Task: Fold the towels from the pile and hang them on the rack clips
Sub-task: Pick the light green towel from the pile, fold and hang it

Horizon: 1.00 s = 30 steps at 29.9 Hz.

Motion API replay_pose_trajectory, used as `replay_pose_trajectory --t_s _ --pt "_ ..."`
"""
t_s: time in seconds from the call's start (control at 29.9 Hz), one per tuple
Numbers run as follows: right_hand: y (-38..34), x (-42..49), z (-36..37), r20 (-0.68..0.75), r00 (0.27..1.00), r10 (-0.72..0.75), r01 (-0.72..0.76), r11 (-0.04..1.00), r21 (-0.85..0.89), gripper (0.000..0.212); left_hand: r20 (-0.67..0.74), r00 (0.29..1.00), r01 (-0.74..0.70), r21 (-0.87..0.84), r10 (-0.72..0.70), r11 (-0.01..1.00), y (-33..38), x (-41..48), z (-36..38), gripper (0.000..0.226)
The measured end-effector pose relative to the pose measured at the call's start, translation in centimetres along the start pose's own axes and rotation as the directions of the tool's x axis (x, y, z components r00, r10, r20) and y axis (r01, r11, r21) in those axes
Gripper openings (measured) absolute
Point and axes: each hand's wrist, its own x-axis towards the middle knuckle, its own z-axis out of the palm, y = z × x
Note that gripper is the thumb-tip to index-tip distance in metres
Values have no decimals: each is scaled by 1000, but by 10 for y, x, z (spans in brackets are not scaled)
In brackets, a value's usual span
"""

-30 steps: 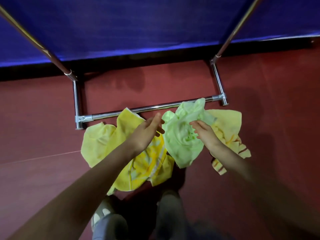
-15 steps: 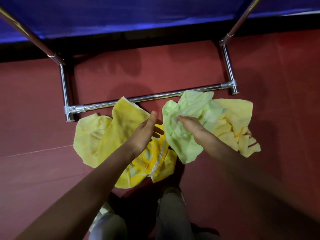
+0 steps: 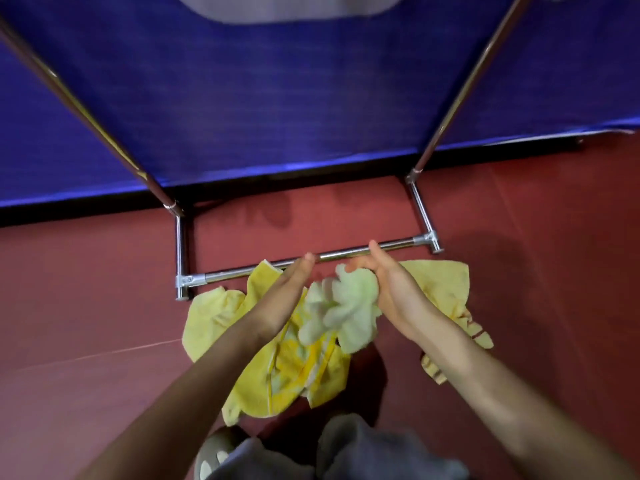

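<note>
A green towel (image 3: pixel 349 311) is gripped, all bunched up, in the right hand (image 3: pixel 391 289), near the rack bar (image 3: pixel 228 273). The left hand (image 3: pixel 287 296) is stretched out flat beside it, with nothing held. Yellow towels (image 3: pixel 294 368) are spread on the floor (image 3: pixel 104 306) below

**Red floor, blue backdrop**

A dull red floor (image 3: pixel 104 393) fills the lower view, a thin pale seam line (image 3: pixel 104 353) crossing its left side. Beyond rises a blue fabric panel (image 3: pixel 277 98), a black strip (image 3: pixel 86 211) along its bottom edge.
</note>
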Motion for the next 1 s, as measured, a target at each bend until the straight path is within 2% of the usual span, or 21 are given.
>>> replay_pose_trajectory --t_s 0.13,0.2,0.37,0.44,0.5,0.57,0.64,0.74,0.8,0.9,1.0 --pt "-38 -41 24 160 986 -45 20 988 153 53 -45 983 -174 44 176 984 25 -32 4 44" --pt "-57 -58 33 219 971 -97 62 985 162 52 -84 962 -257 51 261 965 41 -48 3 39" --pt "-101 -110 50 295 926 -238 204 969 142 48 -115 954 -268 71 275 961 84 -96 2 59" --pt "-115 -136 57 282 905 -317 306 948 84 39 -161 929 -330 49 334 943 106 -123 1 60" --pt "-117 -152 58 268 877 -398 409 912 13 21 -280 893 -373 -24 352 927 126 -144 -2 59" --pt "-113 -165 56 306 856 -416 467 877 -114 24 -382 859 -407 -109 340 907 145 -162 -6 58" --pt "-97 -175 52 365 866 -342 448 856 -258 36 -438 838 -421 -142 324 896 157 -177 -10 56" --pt "-68 -185 49 452 881 -139 366 805 -467 35 -506 828 -396 -221 242 891 174 -197 -21 55" --pt "-54 -190 49 459 884 -90 348 781 -518 35 -525 821 -410 -264 227 873 182 -209 -29 55" --pt "-47 -191 56 404 896 -186 399 737 -546 14 -519 814 -444 -268 260 855 187 -224 -34 56" --pt "-45 -196 69 397 871 -290 486 630 -606 20 -531 802 -480 -303 273 823 194 -241 -38 54"
